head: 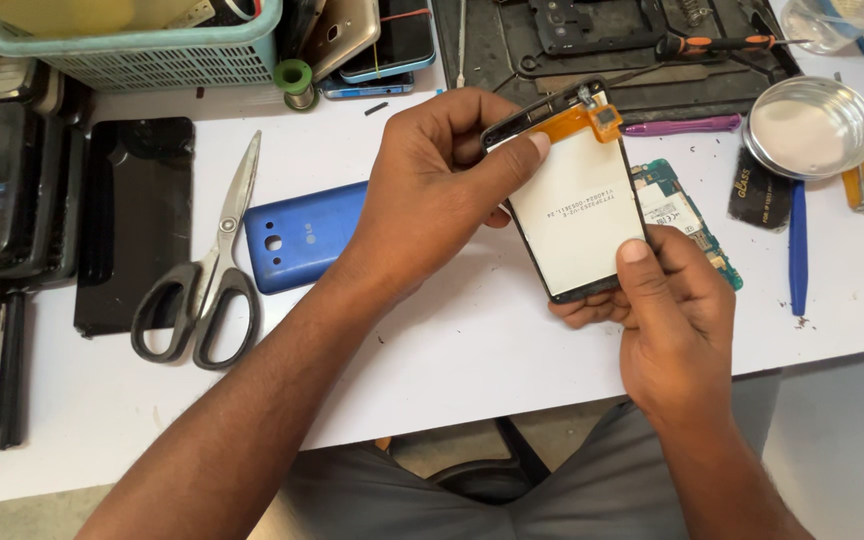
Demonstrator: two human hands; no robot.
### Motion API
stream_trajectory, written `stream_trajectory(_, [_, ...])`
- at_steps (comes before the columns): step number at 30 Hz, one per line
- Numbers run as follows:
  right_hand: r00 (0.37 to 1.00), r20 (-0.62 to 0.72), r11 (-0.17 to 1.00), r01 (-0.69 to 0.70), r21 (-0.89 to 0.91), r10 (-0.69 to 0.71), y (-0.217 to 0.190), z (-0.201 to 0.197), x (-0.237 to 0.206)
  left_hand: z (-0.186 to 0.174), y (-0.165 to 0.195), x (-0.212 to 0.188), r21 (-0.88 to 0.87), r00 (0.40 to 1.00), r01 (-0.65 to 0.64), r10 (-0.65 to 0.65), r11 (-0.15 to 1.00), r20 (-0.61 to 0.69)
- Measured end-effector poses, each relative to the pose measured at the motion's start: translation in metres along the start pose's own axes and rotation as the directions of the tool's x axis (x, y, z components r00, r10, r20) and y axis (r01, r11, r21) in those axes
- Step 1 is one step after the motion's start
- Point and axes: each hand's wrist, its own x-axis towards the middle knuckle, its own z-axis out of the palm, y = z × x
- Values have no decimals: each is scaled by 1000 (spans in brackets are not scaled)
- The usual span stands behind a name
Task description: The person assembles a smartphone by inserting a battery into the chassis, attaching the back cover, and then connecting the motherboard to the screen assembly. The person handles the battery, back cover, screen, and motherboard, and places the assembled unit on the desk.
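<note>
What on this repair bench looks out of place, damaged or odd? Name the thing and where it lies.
A bare circuit board lies loose on the white table, partly hidden behind the screen panel that the left hand and right hand hold. The blue back cover lies detached beside the scissors.

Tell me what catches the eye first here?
Both hands, left hand and right hand, hold a black-framed white phone screen panel with an orange flex strip over the white table. Left of them lie a blue plastic phone back cover and black-handled steel scissors.
</note>
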Motion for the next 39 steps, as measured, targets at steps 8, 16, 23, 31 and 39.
stream_trajectory(8, [1000, -16, 1000, 6, -9, -6, 1, 0, -2, 0, 2, 0, 39, 1000, 15, -15, 999, -10])
stream_trajectory(16, [1000, -13, 1000, 17, -22, -18, 2, 0, -2, -1, 4, 0, 52, 999, 24, -23, 998, -23])
stream_trajectory(23, [999, -29, 999, -37, -19, 36, -1, 0, -1, 1, 5, -2, 105, 1000, 15, -16, 994, 11])
stream_trajectory(31, [994, -51, 970, -104, -222, 95, -13, -30, 4, 1, 13, 2, 84, 985, 170, -169, 982, -23])
stream_trajectory(39, [976, 62, 341, 132, -931, -209, -36, -79, 11, 5, 18, 0, 220, 939, 330, -342, 918, 17])
